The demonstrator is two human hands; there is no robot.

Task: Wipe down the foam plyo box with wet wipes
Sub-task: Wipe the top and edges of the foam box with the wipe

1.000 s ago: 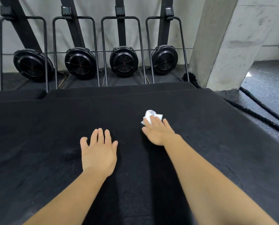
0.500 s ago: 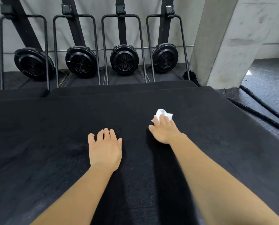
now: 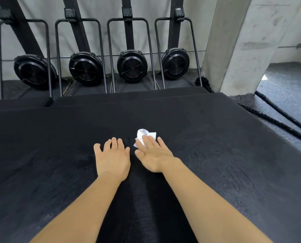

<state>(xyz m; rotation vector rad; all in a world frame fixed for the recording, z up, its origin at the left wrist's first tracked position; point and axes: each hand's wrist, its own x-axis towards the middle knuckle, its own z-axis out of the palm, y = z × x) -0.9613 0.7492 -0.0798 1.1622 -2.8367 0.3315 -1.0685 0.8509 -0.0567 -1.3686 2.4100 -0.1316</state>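
**Black foam plyo box (image 3: 216, 163), one small wet wipe (image 3: 143, 135) pinned on top**

The wipe is pressed flat onto the box top, near the middle, under the straight, slightly spread fingers of the right hand (image 3: 154, 155); nothing is pinched. The left hand (image 3: 113, 158) is laid flat just beside it, fingers close together, thumb out. Since the wipe is only pinned, it could probably get bunched up or dragged out from under on the foam, and patches could be missed. Four fan machines (image 3: 132, 65) are parked past the far edge, with a concrete pillar (image 3: 233, 46) and thick ropes (image 3: 277, 120) to the right. Only the left hand is sat in the wipe's way.
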